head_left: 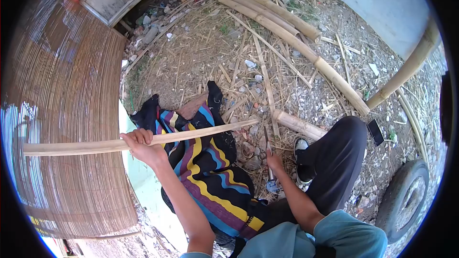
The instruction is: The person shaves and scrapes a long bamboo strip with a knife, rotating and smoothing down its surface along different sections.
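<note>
My left hand [145, 147] is closed around a long, pale bamboo strip [201, 134]. The strip runs roughly level across my lap side, its left end over the reed screen and its right end near the knife. In my right hand [274, 160] is a knife [267, 136], its narrow blade pointing away from me. The lower end of its handle looks wrapped in something blue. Under the strip lies a striped cloth [205, 172] in black, yellow, purple and blue. A thick bamboo piece [299, 124] rests beside my right hand, near my knee.
Several bamboo poles [291, 38] lie on the littered ground ahead. A reed screen [71, 114] stands at the left. To the right are a tyre [406, 200], a dark phone-like object [375, 132] and a leaning bamboo pole [406, 71]. Shavings and stones cover the ground.
</note>
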Available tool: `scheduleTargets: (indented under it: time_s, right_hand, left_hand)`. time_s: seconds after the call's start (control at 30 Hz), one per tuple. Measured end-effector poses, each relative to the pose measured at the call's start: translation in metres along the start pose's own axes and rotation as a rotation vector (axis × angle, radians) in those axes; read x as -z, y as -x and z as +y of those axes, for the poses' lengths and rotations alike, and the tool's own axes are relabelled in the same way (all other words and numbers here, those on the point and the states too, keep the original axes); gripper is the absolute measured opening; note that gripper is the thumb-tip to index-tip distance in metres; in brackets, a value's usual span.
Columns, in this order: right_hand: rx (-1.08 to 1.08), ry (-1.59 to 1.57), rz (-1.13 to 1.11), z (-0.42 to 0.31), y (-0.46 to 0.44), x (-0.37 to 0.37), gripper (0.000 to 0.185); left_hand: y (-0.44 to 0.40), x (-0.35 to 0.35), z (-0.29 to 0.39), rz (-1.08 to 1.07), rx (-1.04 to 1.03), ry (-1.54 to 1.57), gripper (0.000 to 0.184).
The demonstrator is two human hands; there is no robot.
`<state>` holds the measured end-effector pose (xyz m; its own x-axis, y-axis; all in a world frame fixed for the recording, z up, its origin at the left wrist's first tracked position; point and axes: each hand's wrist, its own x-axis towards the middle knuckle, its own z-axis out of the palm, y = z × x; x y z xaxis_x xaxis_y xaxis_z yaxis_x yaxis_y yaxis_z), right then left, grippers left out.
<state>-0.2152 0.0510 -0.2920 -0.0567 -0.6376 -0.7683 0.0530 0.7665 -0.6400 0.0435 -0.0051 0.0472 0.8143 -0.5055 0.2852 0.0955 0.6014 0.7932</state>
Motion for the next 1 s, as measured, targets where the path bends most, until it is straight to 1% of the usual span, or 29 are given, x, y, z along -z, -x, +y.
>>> scheduleTargets:
  time_s: [0.03,0.07,0.13,0.2,0.23,0.27,0.3,0.37,0.4,0.43,0.47,0.53,0.57,0.6,0.67,0.7,0.77,0.8,0.87,0.93,1.0]
  right_hand:
    - [0.001,-0.010,-0.023,-0.003,-0.001,-0.001,0.052]
    - [0.004,-0.020,-0.045,-0.007,-0.003,-0.001,0.052]
    - [0.038,-0.031,-0.028,-0.021,0.004,0.004,0.051]
    - [0.064,-0.039,-0.008,-0.032,0.009,0.011,0.051]
    - [0.081,-0.079,-0.008,-0.035,0.008,0.017,0.050]
    - [0.095,-0.120,-0.006,-0.037,0.008,0.023,0.049]
    - [0.078,-0.122,0.000,-0.040,0.009,0.028,0.049]
    - [0.093,-0.230,0.056,-0.052,0.011,0.039,0.047]
    - [0.076,-0.232,0.064,-0.056,0.010,0.044,0.047]
    - [0.101,-0.311,0.078,-0.060,0.008,0.048,0.046]
    - [0.125,-0.391,0.093,-0.062,0.008,0.052,0.045]
    - [0.103,-0.435,0.131,-0.065,0.011,0.056,0.044]
    - [0.108,-0.478,0.162,-0.068,0.011,0.056,0.043]
    - [0.106,-0.485,0.158,-0.065,0.008,0.056,0.043]
    - [0.145,-0.485,0.182,-0.058,0.003,0.056,0.042]
    - [0.120,-0.521,0.142,-0.058,0.005,0.057,0.040]
    - [0.098,-0.516,0.122,-0.055,0.003,0.052,0.039]
    - [0.085,-0.501,0.107,-0.055,0.002,0.050,0.039]
    - [0.135,-0.475,0.066,-0.062,0.011,0.046,0.041]
    - [0.241,-0.348,0.136,-0.074,0.018,0.040,0.042]
    - [0.337,-0.250,0.133,-0.100,0.040,0.035,0.039]
  left_hand:
    - [0.003,-0.004,0.003,-0.061,0.039,0.044,0.040]
    - [0.006,-0.009,0.007,-0.066,0.037,0.050,0.040]
    - [0.013,-0.021,0.021,-0.168,0.030,0.038,0.042]
    - [0.018,-0.029,0.037,-0.163,-0.003,0.023,0.043]
    - [0.022,-0.031,0.045,-0.150,-0.037,0.009,0.045]
    - [0.025,-0.033,0.055,-0.151,-0.028,0.006,0.045]
    - [0.029,-0.033,0.066,-0.186,-0.045,0.055,0.044]
    - [0.034,-0.035,0.084,-0.225,-0.044,0.095,0.043]
    - [0.035,-0.035,0.093,-0.242,-0.076,0.130,0.044]
    - [0.036,-0.035,0.100,-0.260,-0.109,0.164,0.046]
    - [0.037,-0.034,0.106,-0.262,-0.096,0.152,0.046]
    - [0.038,-0.031,0.116,-0.439,-0.092,0.225,0.046]
    - [0.035,-0.029,0.119,-0.390,-0.098,0.222,0.047]
    - [0.033,-0.028,0.120,-0.398,-0.101,0.219,0.047]
    - [0.029,-0.027,0.120,-0.347,-0.131,0.190,0.050]
    - [0.029,-0.028,0.118,-0.356,-0.146,0.181,0.050]
    - [0.036,-0.036,0.105,-0.356,-0.101,0.157,0.053]
    - [0.038,-0.040,0.100,-0.358,-0.123,0.157,0.053]
    - [0.039,-0.051,0.092,-0.404,-0.062,0.135,0.059]
    - [0.031,-0.070,0.079,-0.482,0.008,0.106,0.070]
    - [0.017,-0.096,0.051,-0.605,0.193,0.087,0.081]
